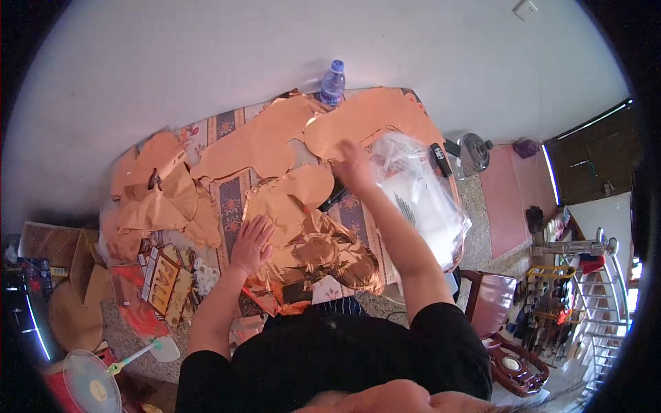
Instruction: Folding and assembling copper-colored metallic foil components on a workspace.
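Note:
Spread fingers of my left hand (252, 242) lie flat on a copper-coloured foil piece (289, 191), which looks like a deflated foil balloon. Its near part is crumpled and shiny close to my body. My right hand (355, 171) is over the table's middle, at the lower edge of another flat foil piece (375, 118). Motion blurs its fingers, so I cannot tell whether they grip anything. Beside it, partly hidden, is a black object (333, 199). A third foil piece (251, 146) lies flat at the far middle, and more crumpled foil (162, 196) is heaped on the left.
A water bottle (333, 84) stands at the table's far edge by the wall. Clear plastic bags (416, 199) cover the right side, near a black-handled tool (441, 160) and a glass lid (474, 153). Printed packaging (167, 282) lies front left; a fan (93, 382) and chair (492, 299) flank me.

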The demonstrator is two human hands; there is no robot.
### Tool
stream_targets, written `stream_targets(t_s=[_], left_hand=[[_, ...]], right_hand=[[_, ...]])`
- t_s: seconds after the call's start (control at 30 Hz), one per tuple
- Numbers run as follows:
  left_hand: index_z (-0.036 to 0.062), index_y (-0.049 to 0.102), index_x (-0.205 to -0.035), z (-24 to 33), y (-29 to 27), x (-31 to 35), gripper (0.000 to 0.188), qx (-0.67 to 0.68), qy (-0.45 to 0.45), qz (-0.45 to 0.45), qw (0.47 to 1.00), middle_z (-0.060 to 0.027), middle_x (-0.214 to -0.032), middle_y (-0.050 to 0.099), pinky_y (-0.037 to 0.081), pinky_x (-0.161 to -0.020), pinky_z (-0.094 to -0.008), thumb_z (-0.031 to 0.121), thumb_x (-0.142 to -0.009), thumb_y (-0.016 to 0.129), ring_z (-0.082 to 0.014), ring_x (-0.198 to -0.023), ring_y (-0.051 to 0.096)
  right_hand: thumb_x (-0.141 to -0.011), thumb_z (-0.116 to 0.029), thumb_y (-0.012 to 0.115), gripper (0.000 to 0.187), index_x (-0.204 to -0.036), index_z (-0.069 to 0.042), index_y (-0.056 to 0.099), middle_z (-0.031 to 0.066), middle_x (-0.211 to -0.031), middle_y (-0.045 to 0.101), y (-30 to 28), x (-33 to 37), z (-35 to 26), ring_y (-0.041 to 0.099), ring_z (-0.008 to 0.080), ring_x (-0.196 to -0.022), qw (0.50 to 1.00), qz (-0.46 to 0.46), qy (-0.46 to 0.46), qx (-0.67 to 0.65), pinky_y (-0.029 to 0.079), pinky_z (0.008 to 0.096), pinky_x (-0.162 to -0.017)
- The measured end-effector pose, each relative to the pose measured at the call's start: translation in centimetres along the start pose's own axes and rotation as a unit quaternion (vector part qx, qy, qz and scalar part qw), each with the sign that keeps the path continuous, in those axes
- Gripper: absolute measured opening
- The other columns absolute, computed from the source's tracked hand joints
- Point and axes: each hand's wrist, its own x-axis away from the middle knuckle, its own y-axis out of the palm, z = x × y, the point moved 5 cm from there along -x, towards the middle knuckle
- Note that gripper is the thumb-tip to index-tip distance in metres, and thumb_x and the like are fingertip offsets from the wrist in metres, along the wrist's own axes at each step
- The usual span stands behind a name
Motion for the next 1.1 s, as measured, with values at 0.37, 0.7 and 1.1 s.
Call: stream_targets(t_s=[0.37,0.7,1.1], left_hand=[[0.0097,0.044,-0.134,0.0,0.1,-0.5,0.053,-0.01,-0.001,-0.011,1.0,-0.0124,-0.145,0.036,0.02,-0.112,-0.0465,0.026,-0.083,0.052,-0.0292,-0.136,0.03],[0.0092,0.045,-0.133,0.1,0.0,-0.1,0.054,-0.004,-0.004,-0.008,1.0,-0.0145,-0.145,0.035,0.019,-0.113,-0.0475,0.026,-0.083,0.051,-0.031,-0.136,0.029],[0.0109,0.04,-0.138,-0.7,1.5,0.0,0.061,-0.003,0.025,0.036,0.999,-0.0119,-0.146,0.034,0.017,-0.113,-0.048,0.028,-0.081,0.055,-0.0285,-0.137,0.028]], right_hand=[[-0.078,-0.02,0.06,0.04,-0.113,-0.002,0.056,0.023,-0.107,0.059,-12.0,6.6,27.4,0.055,0.0409,-0.104,0.934,0.063,0.278,0.214,0.044,0.0476,-0.09],[-0.07,-0.014,0.068,0.04,-0.101,0.005,0.053,0.0189,-0.087,0.061,-14.0,5.8,27.3,0.062,0.0326,-0.079,0.96,0.168,0.222,0.04,0.052,0.0409,-0.071],[-0.075,-0.003,0.067,0.039,-0.11,-0.005,0.05,0.0017,-0.074,0.055,-4.4,6.8,-4.9,0.053,0.0111,-0.053,0.807,-0.302,0.148,-0.486,0.041,0.0244,-0.044]])
